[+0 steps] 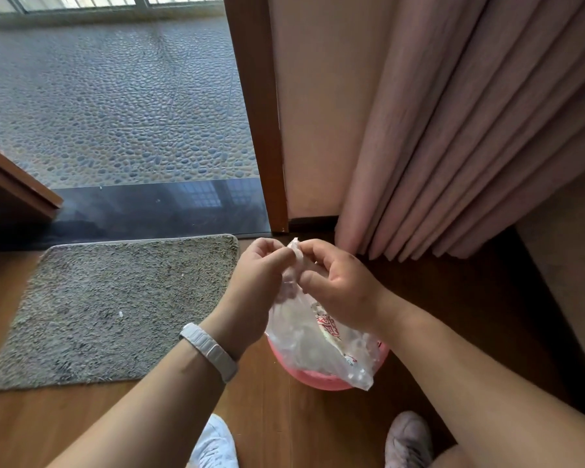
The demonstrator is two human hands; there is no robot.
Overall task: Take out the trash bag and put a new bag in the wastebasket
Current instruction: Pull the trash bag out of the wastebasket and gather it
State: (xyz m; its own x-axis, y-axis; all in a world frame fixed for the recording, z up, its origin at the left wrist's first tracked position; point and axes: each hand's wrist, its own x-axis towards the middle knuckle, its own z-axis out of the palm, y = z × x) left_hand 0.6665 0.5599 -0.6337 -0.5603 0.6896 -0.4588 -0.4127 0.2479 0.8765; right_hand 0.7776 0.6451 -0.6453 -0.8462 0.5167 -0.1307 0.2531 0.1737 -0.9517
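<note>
A clear plastic trash bag (pixel 313 346) with red print hangs above a pink wastebasket (pixel 318 380) on the wooden floor. Both hands pinch the bag's gathered top at the same spot. My left hand (pixel 255 282) grips it from the left, with a white band on its wrist. My right hand (pixel 335 282) grips it from the right, fingers curled around the twisted plastic. The bag's lower part covers most of the wastebasket, so only the pink rim shows. What the bag holds is unclear; pale crumpled stuff shows through.
A grey shaggy mat (pixel 115 312) lies to the left. Pink curtains (pixel 470 146) hang at the right beside a wooden door frame (pixel 260 130). A dark threshold (pixel 156 207) leads to a pebbled floor. My two shoes (pixel 213 444) rest near the basket.
</note>
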